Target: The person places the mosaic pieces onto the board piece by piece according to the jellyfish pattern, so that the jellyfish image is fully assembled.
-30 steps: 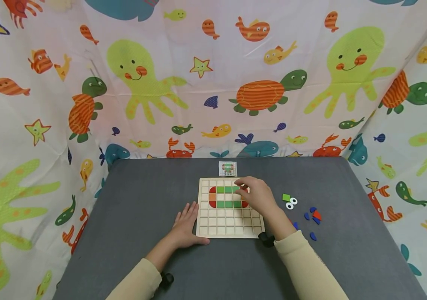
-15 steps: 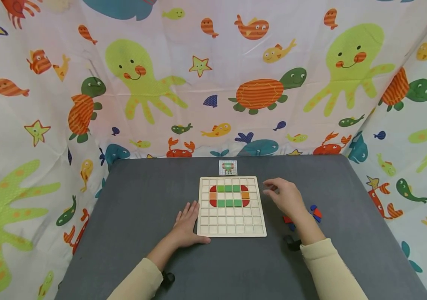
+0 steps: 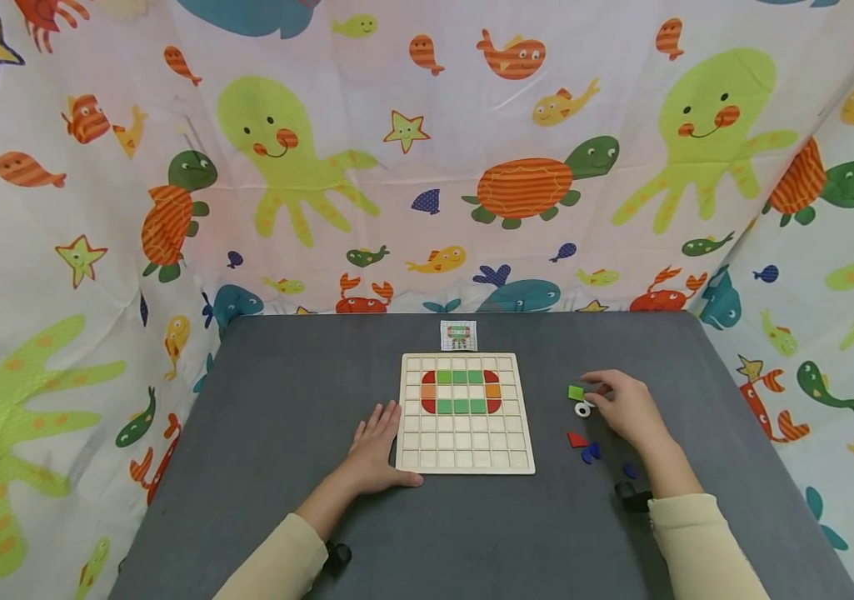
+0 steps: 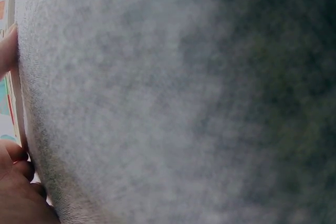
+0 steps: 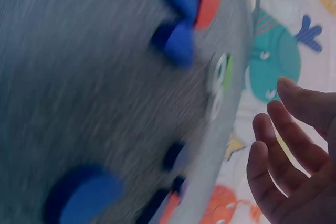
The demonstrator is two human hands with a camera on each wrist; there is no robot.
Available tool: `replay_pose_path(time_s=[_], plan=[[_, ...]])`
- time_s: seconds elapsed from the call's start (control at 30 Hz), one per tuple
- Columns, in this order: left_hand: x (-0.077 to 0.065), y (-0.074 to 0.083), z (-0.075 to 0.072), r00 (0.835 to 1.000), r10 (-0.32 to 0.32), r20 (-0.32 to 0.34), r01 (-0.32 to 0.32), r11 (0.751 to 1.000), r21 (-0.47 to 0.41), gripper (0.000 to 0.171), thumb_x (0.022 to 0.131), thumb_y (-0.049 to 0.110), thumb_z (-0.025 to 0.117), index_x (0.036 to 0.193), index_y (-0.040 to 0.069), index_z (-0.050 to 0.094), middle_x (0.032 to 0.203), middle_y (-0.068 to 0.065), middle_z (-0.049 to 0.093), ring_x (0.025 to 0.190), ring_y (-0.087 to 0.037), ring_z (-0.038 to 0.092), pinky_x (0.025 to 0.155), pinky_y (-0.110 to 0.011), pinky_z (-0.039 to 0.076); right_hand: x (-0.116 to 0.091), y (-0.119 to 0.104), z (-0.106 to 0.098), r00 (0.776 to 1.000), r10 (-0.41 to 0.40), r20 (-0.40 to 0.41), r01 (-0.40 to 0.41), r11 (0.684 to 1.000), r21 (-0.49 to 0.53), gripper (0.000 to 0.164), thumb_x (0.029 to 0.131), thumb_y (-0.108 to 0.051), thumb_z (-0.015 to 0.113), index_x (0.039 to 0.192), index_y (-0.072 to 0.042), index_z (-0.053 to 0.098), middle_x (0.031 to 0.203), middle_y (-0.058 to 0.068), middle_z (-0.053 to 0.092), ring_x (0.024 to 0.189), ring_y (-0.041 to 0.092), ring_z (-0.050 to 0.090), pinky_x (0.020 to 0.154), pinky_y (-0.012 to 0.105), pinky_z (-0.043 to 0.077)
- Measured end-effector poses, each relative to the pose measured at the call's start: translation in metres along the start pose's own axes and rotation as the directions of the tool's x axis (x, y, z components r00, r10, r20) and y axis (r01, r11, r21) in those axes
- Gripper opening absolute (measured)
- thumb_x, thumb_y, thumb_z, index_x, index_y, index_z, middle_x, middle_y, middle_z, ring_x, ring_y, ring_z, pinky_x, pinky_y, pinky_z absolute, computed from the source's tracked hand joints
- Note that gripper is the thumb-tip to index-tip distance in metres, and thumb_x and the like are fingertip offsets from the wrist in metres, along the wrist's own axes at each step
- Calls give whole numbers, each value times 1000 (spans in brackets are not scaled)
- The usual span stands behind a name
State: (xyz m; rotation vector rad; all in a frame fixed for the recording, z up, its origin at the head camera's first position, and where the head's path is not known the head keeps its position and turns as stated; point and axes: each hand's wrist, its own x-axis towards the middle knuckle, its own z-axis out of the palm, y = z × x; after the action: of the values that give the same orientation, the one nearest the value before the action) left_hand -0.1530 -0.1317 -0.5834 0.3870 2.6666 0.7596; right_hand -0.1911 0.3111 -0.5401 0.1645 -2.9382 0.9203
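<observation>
A wooden grid board (image 3: 464, 446) lies on the grey table, with red, green and orange pieces set in a rounded ring on its upper rows. My left hand (image 3: 374, 450) lies flat with spread fingers at the board's left edge, the thumb by the lower corner. Over the loose pieces on the right is my right hand (image 3: 629, 408), its fingertips right at a white ring (image 3: 582, 409) and a green square (image 3: 576, 392). In the right wrist view the fingers are loosely bent with nothing between them, and the second ring (image 5: 216, 106) shows on the table.
A picture card (image 3: 459, 336) lies behind the board. Right of the board are a red piece (image 3: 577, 439) and several blue pieces (image 3: 590, 454); another blue piece (image 3: 630, 470) lies below the right wrist. A curtain with sea animals (image 3: 524, 192) hangs behind the table.
My right hand has moved from the board's upper right to the loose pieces on the right, uncovering an orange piece on the board. The left hand stays at the board's edge.
</observation>
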Motion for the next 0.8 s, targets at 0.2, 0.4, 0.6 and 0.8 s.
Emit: replay_pose_path(time_s=[0.2,0.4,0.6,0.8], plan=[[0,1,-1,1000,-1,1,1,1000,0,130,71,58,86,163,8,11,170,-10,10,158,-33,3,123,-60,9,4,19,-4,988,73,134,-72,997,-18,36,92,-6,72,128,-4,68,109,21,65,97,35,60,82,55,49],[0,1,-1,1000,3,2,-3,1000,6,129,71,58,86,163,8,11,171,-10,10,158,-33,3,123,-60,8,8,30,-1,981,42,191,-40,999,-17,37,89,-9,76,124,-1,69,115,22,67,103,38,63,87,58,49],[1,0,1,1000,6,2,-6,1000,19,129,72,60,85,163,8,10,171,-9,9,158,-32,3,124,-59,9,13,35,2,979,2,205,0,1000,-10,35,86,-7,78,119,1,71,114,22,65,100,37,64,86,56,51],[0,0,1,1000,5,-5,-5,1000,5,129,71,58,86,163,7,11,171,-10,10,158,-33,4,123,-60,9,19,36,4,976,34,215,-29,999,-25,28,86,-12,79,111,1,73,98,15,66,88,28,62,78,49,50]])
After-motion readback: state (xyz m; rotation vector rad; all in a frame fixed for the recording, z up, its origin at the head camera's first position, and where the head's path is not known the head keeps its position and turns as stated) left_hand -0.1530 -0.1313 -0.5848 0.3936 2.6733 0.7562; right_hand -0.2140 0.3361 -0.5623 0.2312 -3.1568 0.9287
